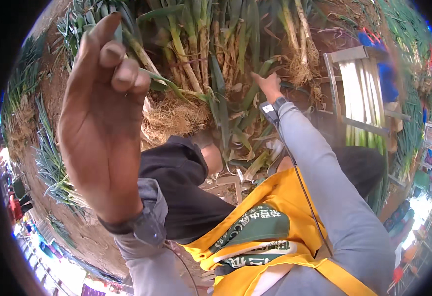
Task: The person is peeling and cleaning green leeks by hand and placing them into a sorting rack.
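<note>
My left hand point(105, 116) is raised close to the camera at the left, with one finger stretched up and the others partly bent; nothing shows in it. Farther off, my right hand point(268, 85) reaches out over loose green leaves point(251, 96), its fingers apart and no object visible in them. In front of me, a thick bundle of long green onions point(191, 54) lies on the ground, with a tangle of pale roots point(176, 121) toward me. A smaller group of green onions point(302, 44) lies beyond my right hand, roots nearest me.
On the right a metal frame point(366, 127) holds a stack of clean white green-onion stalks point(361, 91). Blue material point(387, 81) shows beside it. More green onions point(60, 172) lie at the left. Stripped leaves point(255, 165) litter the ground between my legs.
</note>
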`<action>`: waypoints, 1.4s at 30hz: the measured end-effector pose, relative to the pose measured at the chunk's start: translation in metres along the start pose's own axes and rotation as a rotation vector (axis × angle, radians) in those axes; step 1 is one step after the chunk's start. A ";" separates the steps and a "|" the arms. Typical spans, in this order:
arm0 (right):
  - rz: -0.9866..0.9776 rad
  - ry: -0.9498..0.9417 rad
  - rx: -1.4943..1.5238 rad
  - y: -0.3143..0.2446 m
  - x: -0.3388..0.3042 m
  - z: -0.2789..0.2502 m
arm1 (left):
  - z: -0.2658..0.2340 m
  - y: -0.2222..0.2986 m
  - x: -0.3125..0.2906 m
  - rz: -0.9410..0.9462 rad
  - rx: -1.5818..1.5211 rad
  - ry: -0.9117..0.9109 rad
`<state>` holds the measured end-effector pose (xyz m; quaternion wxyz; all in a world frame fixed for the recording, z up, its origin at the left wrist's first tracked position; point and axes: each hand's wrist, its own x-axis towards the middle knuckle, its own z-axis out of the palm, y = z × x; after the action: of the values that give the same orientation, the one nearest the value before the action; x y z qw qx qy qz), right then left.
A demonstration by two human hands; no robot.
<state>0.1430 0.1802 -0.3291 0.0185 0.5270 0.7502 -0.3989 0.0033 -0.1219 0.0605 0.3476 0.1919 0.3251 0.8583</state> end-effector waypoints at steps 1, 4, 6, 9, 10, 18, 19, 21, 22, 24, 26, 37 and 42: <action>0.062 0.121 -0.021 -0.006 -0.001 0.007 | 0.003 0.001 0.000 -0.023 0.001 0.045; 0.109 0.321 -0.051 -0.012 0.009 0.021 | 0.013 -0.001 0.002 -0.012 0.077 0.152; 0.089 0.253 -0.237 -0.011 0.012 0.031 | 0.015 0.001 0.004 -0.033 0.027 0.197; -0.031 0.088 -0.088 0.015 0.056 0.011 | 0.020 -0.007 0.017 -0.007 0.048 0.226; -0.077 -0.025 0.044 0.013 0.064 0.011 | 0.019 -0.009 0.018 -0.008 0.044 0.216; -0.199 0.293 0.202 -0.053 0.090 -0.025 | 0.022 -0.008 0.011 0.005 0.135 0.421; -0.215 0.355 0.045 -0.044 0.124 -0.046 | 0.025 -0.011 0.017 0.011 0.126 0.401; -0.223 0.376 -0.113 -0.035 0.141 -0.045 | 0.020 -0.017 0.020 0.010 0.135 0.415; -0.253 0.390 -0.204 -0.036 0.140 -0.035 | 0.016 -0.018 0.019 -0.002 0.125 0.366; -0.287 0.388 -0.287 -0.038 0.139 -0.017 | 0.014 -0.018 0.019 -0.014 0.128 0.329; -0.084 0.141 -0.241 -0.038 0.144 -0.007 | 0.020 -0.018 0.022 -0.050 0.141 0.378; -0.132 -0.157 0.318 -0.074 0.104 0.003 | 0.007 -0.021 0.025 -0.083 0.099 0.201; -0.315 -0.049 -0.250 -0.096 0.083 0.020 | 0.013 -0.020 0.025 -0.076 0.103 0.244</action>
<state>0.0213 0.2200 -0.3241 0.0393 0.3871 0.8663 -0.3132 0.0029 -0.0876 0.0591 0.3273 0.0912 0.4158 0.8436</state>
